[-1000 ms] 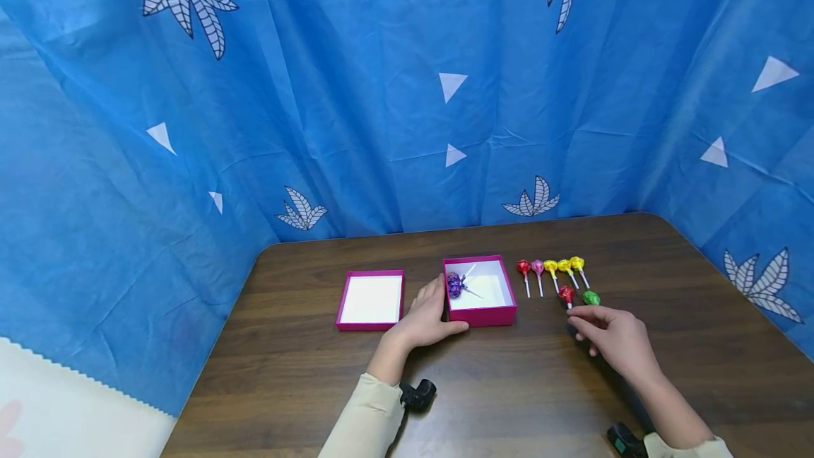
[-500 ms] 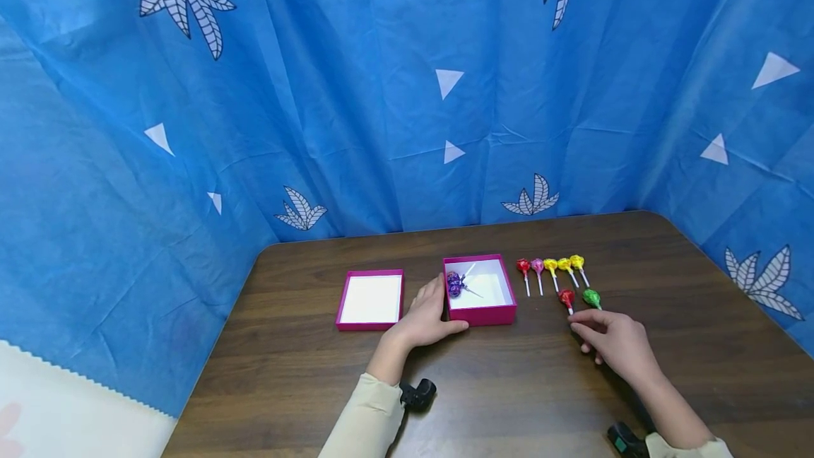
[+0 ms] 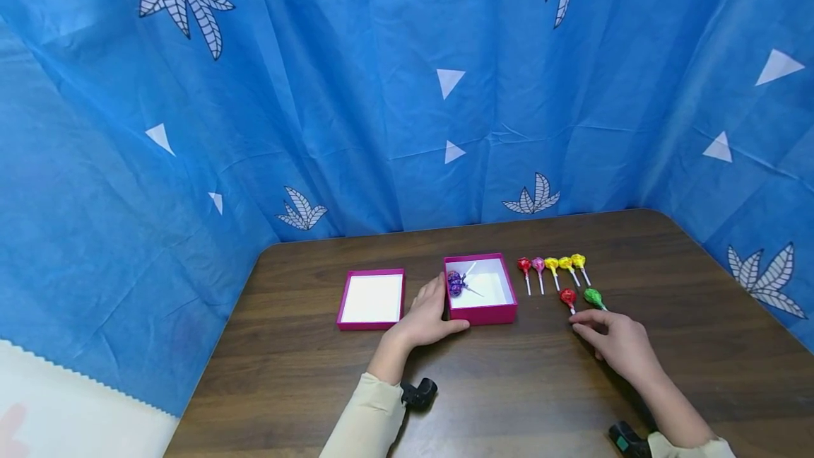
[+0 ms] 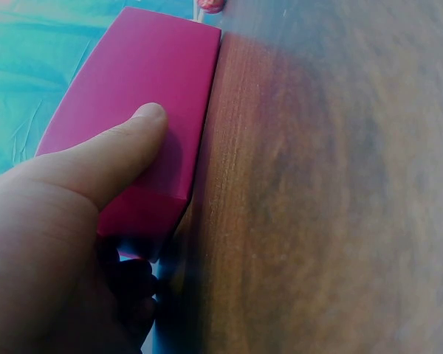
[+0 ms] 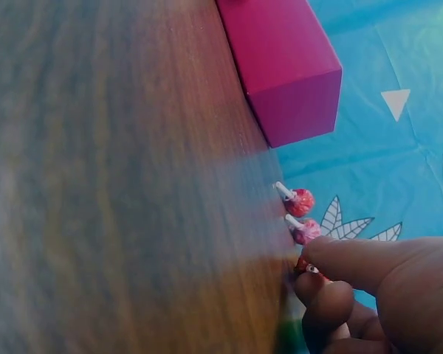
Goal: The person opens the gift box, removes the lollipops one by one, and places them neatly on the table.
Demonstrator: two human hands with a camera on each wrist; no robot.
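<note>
My left hand rests against the near left corner of the magenta box, fingers stretched along its left wall. In the left wrist view the thumb lies on the box's front face. Inside the box, purple-wrapped lollipops lie at the left, their white sticks pointing right. My right hand pinches the stick of a red lollipop between thumb and forefinger, low over the table. Just right of it lies a green lollipop, its stick running toward the hand.
Behind the right hand, a row holds a red lollipop, a pink lollipop and several yellow lollipops. A shallow magenta lid with a white inside lies left of the box. A blue curtain hangs behind the wooden table.
My right hand has drawn slightly toward me with the red lollipop, uncovering more of the green one. The left hand and the box have stayed in place.
</note>
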